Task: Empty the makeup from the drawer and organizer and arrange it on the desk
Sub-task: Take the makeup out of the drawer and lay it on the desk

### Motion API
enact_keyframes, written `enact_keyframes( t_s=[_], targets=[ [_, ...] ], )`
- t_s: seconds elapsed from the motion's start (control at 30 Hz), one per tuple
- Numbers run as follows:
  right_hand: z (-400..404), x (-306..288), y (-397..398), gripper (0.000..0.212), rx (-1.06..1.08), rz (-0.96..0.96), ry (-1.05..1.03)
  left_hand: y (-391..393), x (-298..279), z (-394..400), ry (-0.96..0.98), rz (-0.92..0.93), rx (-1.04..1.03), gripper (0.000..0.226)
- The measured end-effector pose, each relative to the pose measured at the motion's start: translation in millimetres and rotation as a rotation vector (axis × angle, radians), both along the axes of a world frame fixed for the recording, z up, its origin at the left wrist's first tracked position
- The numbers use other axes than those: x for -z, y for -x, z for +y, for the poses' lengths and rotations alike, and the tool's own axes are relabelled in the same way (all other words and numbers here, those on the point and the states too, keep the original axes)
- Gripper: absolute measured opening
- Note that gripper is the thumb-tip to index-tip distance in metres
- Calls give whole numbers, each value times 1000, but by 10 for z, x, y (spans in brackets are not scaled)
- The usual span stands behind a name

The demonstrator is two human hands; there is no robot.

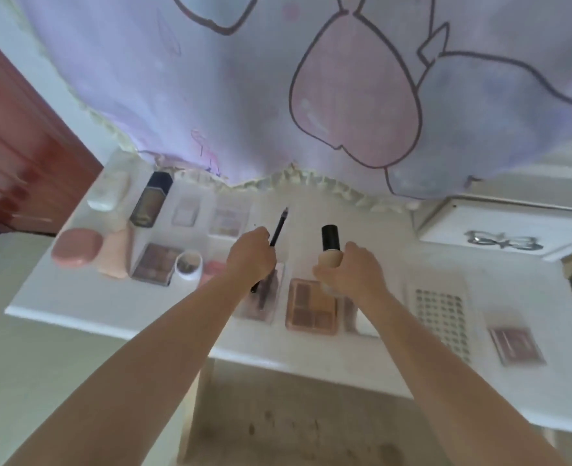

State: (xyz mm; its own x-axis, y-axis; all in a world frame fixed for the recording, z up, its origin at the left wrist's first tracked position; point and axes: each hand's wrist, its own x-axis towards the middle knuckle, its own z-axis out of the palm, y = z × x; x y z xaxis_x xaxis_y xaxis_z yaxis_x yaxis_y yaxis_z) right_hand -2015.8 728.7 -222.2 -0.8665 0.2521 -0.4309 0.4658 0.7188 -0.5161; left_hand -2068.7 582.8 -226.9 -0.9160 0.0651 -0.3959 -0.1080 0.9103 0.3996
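**Both hands hold makeup above the white table**

The left hand has its grip curled around a thin black makeup pencil, which slants up and away from the fist, its lower end poking out below the hand. The right hand has its grip wrapped around the beige body of a foundation bottle with a black cap, held upright. Both hands hover over the middle of the table.

Below them lie a tan eyeshadow palette and a clear-cased palette, side by side. To the left sit a small white jar, a dark-framed palette, a pink compact and a dark rectangular bottle lying flat. Near the right edge are a gridded white tray and a small pinkish palette. A lilac printed curtain hangs over the table's far side.
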Motion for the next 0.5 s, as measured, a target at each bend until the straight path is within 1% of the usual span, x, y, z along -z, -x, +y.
enact_keyframes(
  t_s=[0.1,0.27,0.37,0.5],
  targets=[
    [-168,207,361,53,68,-59,-31,394,162,-3,23,0,94,26],
    [-303,411,733,52,117,-90,-81,748,409,-43,92,55,240,22],
    [-320,439,848,54,119,-87,-131,838,478,-36,65,68,295,21],
    [-295,461,873,56,141,-70,-129,839,512,-5,27,68,306,22]
  ],
)
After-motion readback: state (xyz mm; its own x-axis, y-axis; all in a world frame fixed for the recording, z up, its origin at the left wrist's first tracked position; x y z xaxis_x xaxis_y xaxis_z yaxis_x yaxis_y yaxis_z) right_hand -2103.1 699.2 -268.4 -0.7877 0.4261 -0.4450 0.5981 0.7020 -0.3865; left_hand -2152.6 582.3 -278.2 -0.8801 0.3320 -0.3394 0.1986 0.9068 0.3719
